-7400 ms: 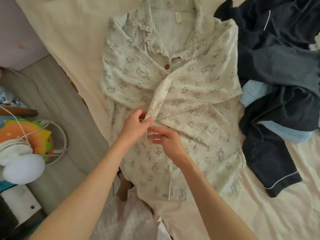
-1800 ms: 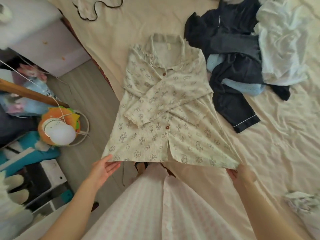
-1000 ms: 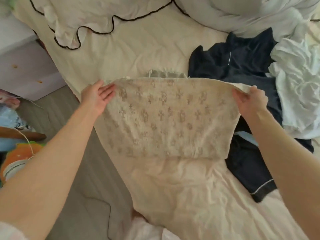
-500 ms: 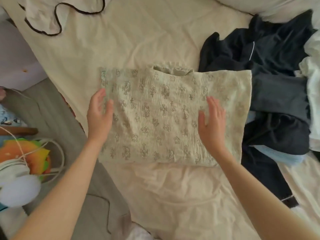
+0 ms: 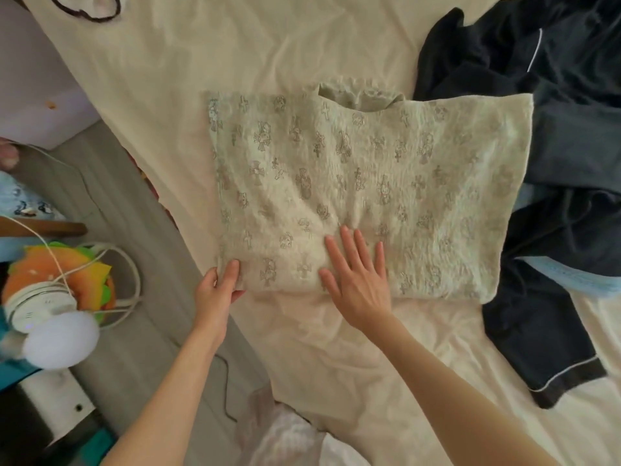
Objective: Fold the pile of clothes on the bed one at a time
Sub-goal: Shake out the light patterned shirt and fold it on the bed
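The printed shirt (image 5: pixel 366 193) lies folded into a wide rectangle at the centre of the frame, flat on the cream bed (image 5: pixel 268 48). Its collar (image 5: pixel 359 95) protrudes past the upper edge of the fold. The right end of the shirt overlaps the pile of dark clothes (image 5: pixel 554 156), which occupies the right side of the frame. The left hand (image 5: pixel 218 290) is at the lower left corner of the shirt: the fingers are curled round the corner, grasping the fabric at its edge. The right hand (image 5: pixel 356 277) is released, with fingers straight and spread, palm down; the fingers rest on the lower middle part of the shirt, while the heel of the hand lies on the bed sheet just below the lower edge. A light blue garment (image 5: pixel 571 277) shows within the dark clothes at right centre. A dark trouser leg with white piping (image 5: pixel 551 358) extends toward the lower right of the frame. A white cloth with dark trim (image 5: pixel 100 5) is at the upper left edge of the frame. In the lower left of the frame, beside the bed, a white lamp (image 5: pixel 57 338) with cable stands above the grey floor (image 5: pixel 144 257), next to an orange and green toy (image 5: pixel 57 267).
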The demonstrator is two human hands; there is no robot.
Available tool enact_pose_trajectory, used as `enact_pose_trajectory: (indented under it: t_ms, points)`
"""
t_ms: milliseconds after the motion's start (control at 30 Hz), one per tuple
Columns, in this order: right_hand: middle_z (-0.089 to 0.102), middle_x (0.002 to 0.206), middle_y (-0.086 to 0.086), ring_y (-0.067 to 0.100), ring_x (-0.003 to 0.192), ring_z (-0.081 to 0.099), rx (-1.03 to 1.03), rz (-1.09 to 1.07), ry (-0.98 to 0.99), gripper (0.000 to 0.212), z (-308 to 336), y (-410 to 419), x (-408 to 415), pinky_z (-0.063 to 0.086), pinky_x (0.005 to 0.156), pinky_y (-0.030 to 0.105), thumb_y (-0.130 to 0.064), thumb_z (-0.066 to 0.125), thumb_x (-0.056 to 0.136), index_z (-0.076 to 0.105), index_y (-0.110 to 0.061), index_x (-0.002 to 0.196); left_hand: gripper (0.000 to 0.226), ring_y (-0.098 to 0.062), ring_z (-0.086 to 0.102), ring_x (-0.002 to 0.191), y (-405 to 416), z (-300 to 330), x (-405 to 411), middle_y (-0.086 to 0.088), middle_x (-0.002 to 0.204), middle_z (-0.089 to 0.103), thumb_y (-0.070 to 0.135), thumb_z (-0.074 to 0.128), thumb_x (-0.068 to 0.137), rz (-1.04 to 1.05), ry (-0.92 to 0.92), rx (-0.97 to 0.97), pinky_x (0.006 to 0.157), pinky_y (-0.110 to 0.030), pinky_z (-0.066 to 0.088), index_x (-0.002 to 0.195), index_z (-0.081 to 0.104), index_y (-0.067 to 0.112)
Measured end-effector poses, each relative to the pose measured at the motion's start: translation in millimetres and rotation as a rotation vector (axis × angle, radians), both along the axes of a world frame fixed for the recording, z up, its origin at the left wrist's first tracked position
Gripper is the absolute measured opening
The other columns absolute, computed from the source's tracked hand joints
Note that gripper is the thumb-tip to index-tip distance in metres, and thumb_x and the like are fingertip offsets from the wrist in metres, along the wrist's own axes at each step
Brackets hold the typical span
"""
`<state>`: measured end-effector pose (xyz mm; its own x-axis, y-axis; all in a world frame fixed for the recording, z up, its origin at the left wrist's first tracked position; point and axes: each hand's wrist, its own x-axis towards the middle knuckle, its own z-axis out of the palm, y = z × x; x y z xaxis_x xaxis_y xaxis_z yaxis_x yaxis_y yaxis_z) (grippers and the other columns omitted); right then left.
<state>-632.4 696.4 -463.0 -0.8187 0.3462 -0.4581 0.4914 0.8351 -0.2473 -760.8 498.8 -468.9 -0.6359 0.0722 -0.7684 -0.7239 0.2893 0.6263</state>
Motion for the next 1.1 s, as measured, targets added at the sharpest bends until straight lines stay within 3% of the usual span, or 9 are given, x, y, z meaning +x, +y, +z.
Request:
enact_pose_trajectory:
  t_ms: [200, 300, 433, 533, 667, 800, 967, 1033, 1100]
  points:
    - [-0.014, 0.159, -0.003, 0.018, 0.144, -0.019, -0.005, -0.039, -0.129, 0.059, -11, -1, -12, -0.02, 0.113, 0.045, -0.054, 0.009, 0.098, -0.01, -0.031, 0.149, 0.018, -0.013, 0.066, 0.083, -9, -2, -24, -0.004, 0.085, 0.069, 0.01, 0.063, 0.088, 0.31, -0.07, 0.025, 0.061, -0.025, 0.053, 0.077, 0.048, 0.01]
    - [-0.008, 0.158, 0.001, 0.023, 0.146, -0.012, -0.014, -0.111, 0.027, 0.058, 4, -22, -13, -0.014, 0.115, 0.049, -0.051, 0.013, 0.099, -0.001, -0.027, 0.15, 0.003, -0.015, 0.067, 0.086, -9, -3, -21, -0.001, 0.083, 0.074, 0.01, 0.061, 0.088, 0.351, -0.167, 0.162, 0.063, -0.027, 0.056, 0.089, 0.058, 0.009]
    - [0.023, 0.155, 0.01, 0.028, 0.145, 0.012, -0.016, -0.062, 0.191, 0.053, 15, -57, -3, 0.011, 0.115, 0.054, -0.035, 0.034, 0.098, 0.031, -0.018, 0.147, 0.028, -0.013, 0.067, 0.088, -5, 4, -14, 0.003, 0.091, 0.074, 0.018, 0.069, 0.075, 0.221, -0.262, 0.207, 0.071, -0.028, 0.05, 0.102, 0.061, 0.014]
    - [0.029, 0.153, 0.012, 0.029, 0.144, 0.019, -0.051, -0.094, 0.15, 0.052, 14, -71, 5, 0.007, 0.116, 0.052, -0.026, 0.048, 0.096, 0.037, -0.014, 0.145, 0.018, -0.011, 0.066, 0.091, -1, 12, -4, 0.005, 0.095, 0.071, 0.014, 0.069, 0.081, 0.26, -0.132, 0.098, 0.071, -0.024, 0.048, 0.098, 0.062, 0.018]
    - [0.036, 0.15, 0.007, 0.019, 0.143, 0.024, -0.359, -0.309, 0.24, 0.044, 30, -58, 3, 0.004, 0.12, 0.039, -0.018, 0.04, 0.101, 0.038, -0.012, 0.144, 0.018, -0.009, 0.067, 0.096, 14, 46, 8, 0.01, 0.099, 0.071, 0.021, 0.068, 0.085, 0.261, 0.112, 0.076, 0.076, -0.024, 0.053, 0.101, 0.063, 0.027]
    - [0.062, 0.124, -0.004, 0.009, 0.118, 0.056, -0.984, -0.935, 0.247, 0.033, 72, -7, 4, 0.041, 0.101, 0.026, -0.029, 0.04, 0.102, 0.054, -0.02, 0.13, 0.017, 0.013, 0.061, 0.085, 66, 100, 22, 0.032, 0.087, 0.066, 0.023, 0.065, 0.088, 0.049, 0.493, 0.058, 0.072, -0.008, 0.046, 0.094, 0.056, 0.036]
    - [0.067, 0.118, 0.003, 0.019, 0.109, 0.064, -1.295, -1.279, 0.446, 0.038, 107, 75, 58, 0.05, 0.095, 0.039, -0.045, 0.034, 0.1, 0.055, -0.021, 0.12, 0.014, 0.007, 0.052, 0.063, 172, 128, 59, 0.013, 0.075, 0.06, 0.017, 0.064, 0.086, -0.49, 0.806, 0.166, 0.06, -0.01, 0.038, 0.08, 0.053, 0.024]
    - [0.068, 0.118, 0.003, 0.02, 0.11, 0.064, -1.321, -1.341, 0.525, 0.051, 114, 108, 78, 0.052, 0.09, 0.039, -0.055, 0.03, 0.097, 0.054, -0.019, 0.125, 0.005, 0.002, 0.057, 0.093, 213, 119, 85, 0.002, 0.115, 0.064, 0.018, 0.061, 0.089, -0.861, 0.798, 0.186, 0.08, -0.017, 0.042, 0.089, 0.06, 0.013]
    - [0.07, 0.112, -0.003, 0.015, 0.103, 0.067, -1.276, -1.351, 0.49, 0.056, 115, 135, 92, 0.056, 0.078, 0.03, -0.063, 0.029, 0.094, 0.058, -0.023, 0.12, 0.021, -0.012, 0.039, 0.132, 236, 99, 112, -0.003, 0.144, 0.044, 0.02, 0.057, 0.092, -1.226, 0.764, 0.199, 0.107, -0.024, 0.026, 0.109, 0.063, 0.01]
